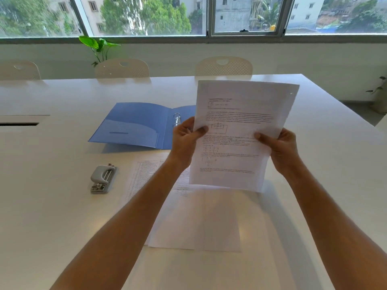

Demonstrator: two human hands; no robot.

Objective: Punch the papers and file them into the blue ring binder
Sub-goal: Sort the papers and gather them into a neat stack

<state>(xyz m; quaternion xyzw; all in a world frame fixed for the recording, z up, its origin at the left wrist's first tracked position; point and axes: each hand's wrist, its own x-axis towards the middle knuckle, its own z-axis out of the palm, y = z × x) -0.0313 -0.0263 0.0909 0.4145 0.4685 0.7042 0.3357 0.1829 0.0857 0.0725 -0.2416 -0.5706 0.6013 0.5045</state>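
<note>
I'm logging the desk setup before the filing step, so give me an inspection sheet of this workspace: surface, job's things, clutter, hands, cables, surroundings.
Surface: white table, glossy, with a slot at its left edge.
Job's things: blue ring binder lying open, rings showing; grey hole punch left of the loose papers lying flat; held sheets raised above them, a hole visible near the top right edge.
Clutter: nothing seen.
Hands: left hand and right hand each pinch a side of the held sheets.
Cables: nothing seen.
Surroundings: three pale chairs behind the table, a leafy plant, windows facing buildings and trees.
</note>
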